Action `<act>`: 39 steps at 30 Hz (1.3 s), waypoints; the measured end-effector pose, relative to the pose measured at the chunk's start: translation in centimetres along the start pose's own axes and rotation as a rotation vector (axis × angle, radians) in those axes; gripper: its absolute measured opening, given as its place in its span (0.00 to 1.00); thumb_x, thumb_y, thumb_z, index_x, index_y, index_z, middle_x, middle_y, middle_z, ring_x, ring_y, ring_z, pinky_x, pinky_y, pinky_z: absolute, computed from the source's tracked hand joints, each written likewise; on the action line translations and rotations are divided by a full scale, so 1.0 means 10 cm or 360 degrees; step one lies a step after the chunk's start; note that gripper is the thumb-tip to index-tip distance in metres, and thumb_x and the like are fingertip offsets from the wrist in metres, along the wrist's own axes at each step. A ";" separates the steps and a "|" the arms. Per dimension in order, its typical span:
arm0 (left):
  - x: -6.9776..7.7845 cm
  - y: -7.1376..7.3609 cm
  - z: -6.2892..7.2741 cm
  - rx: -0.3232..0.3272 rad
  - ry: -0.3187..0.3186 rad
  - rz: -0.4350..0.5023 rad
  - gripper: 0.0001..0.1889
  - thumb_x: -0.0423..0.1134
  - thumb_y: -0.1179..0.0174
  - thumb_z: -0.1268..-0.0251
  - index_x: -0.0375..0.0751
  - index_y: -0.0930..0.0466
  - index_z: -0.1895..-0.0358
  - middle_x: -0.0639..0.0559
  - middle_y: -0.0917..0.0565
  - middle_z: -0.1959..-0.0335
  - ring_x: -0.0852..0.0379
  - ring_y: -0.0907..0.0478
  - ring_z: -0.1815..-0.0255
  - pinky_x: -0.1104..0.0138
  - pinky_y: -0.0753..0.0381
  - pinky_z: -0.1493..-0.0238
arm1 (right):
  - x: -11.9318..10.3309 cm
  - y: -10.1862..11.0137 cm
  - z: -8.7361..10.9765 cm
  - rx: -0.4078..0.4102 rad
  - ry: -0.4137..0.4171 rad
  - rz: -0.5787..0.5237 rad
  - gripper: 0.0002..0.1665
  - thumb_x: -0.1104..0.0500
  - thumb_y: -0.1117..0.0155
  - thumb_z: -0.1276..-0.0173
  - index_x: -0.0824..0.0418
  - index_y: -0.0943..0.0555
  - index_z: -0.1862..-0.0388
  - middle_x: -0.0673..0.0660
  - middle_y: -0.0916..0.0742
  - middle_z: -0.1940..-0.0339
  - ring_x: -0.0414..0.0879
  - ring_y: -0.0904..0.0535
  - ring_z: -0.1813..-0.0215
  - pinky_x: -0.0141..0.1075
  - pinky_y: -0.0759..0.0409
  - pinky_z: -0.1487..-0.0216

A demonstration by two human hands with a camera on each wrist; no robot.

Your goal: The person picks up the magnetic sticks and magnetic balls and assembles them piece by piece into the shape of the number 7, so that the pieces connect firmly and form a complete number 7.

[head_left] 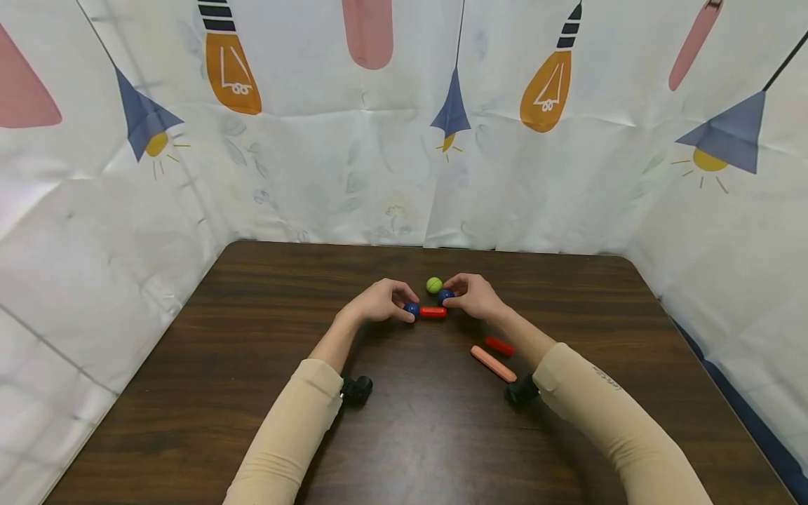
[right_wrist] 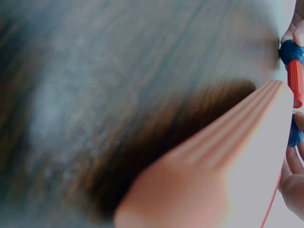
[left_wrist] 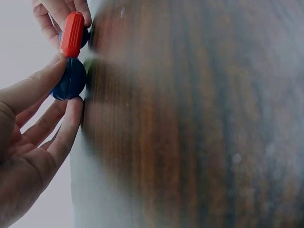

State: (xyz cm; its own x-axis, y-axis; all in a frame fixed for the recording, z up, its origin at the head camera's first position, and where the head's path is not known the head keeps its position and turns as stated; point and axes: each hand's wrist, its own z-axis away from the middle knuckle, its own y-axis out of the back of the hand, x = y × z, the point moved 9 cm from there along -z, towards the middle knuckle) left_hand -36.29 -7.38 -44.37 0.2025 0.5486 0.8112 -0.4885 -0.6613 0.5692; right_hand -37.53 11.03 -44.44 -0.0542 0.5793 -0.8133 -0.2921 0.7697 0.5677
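My left hand [head_left: 381, 301] pinches a dark blue ball [left_wrist: 71, 80] between thumb and fingers. A short ribbed red rod [head_left: 433, 312] meets this ball at its right side, looking joined to it. Just to the right, my right hand [head_left: 477, 297] holds a second blue ball [head_left: 445, 295] with its thumb and fingertips. In the right wrist view, that ball [right_wrist: 295, 135] lies close to the free end of the red rod; whether they touch, I cannot tell. A lime green ball [head_left: 433, 285] sits on the table behind the rod, near the right fingertips.
Another red rod [head_left: 499, 346] and a longer salmon-pink rod [head_left: 494, 364] lie under and beside the right forearm on the dark wooden table [head_left: 189, 365]. The pink rod looms large in the right wrist view. A printed white curtain [head_left: 353, 175] hangs behind the table.
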 end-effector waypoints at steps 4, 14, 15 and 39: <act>0.00 0.01 0.01 0.0010 0.0006 0.0008 0.16 0.35 0.25 0.40 0.40 0.14 0.49 0.50 0.15 0.54 0.52 0.19 0.54 0.58 0.20 0.48 | 0.02 0.02 0.01 -0.0021 0.0003 0.0012 0.20 0.62 0.26 0.32 0.63 0.16 0.42 0.62 0.16 0.46 0.56 0.20 0.42 0.47 0.21 0.46; -0.01 0.02 -0.02 0.0033 0.0008 -0.0002 0.16 0.35 0.25 0.40 0.40 0.14 0.50 0.50 0.15 0.53 0.51 0.20 0.53 0.58 0.20 0.47 | 0.02 0.06 0.08 -0.0056 0.0004 -0.0004 0.20 0.62 0.29 0.30 0.65 0.17 0.40 0.63 0.16 0.45 0.57 0.20 0.41 0.47 0.21 0.45; -0.01 0.03 -0.02 0.0037 0.0006 -0.0005 0.16 0.35 0.25 0.40 0.40 0.14 0.50 0.50 0.15 0.53 0.51 0.20 0.53 0.58 0.20 0.47 | 0.03 0.06 0.09 -0.0058 0.0004 -0.0013 0.20 0.62 0.29 0.30 0.65 0.18 0.40 0.63 0.16 0.45 0.57 0.20 0.41 0.48 0.21 0.45; -0.03 0.09 -0.10 0.0122 0.0029 -0.0033 0.15 0.35 0.24 0.40 0.41 0.13 0.49 0.51 0.15 0.54 0.50 0.21 0.53 0.58 0.21 0.49 | 0.11 0.10 0.19 -0.0070 0.0024 -0.0128 0.20 0.65 0.33 0.28 0.66 0.20 0.38 0.65 0.17 0.44 0.58 0.22 0.43 0.48 0.24 0.44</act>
State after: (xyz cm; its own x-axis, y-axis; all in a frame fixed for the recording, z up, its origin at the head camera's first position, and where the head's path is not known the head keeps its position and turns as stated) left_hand -37.62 -7.63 -44.28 0.1957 0.5713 0.7971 -0.4181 -0.6866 0.5948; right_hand -36.06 13.01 -44.53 -0.0434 0.5117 -0.8581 -0.3377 0.8008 0.4946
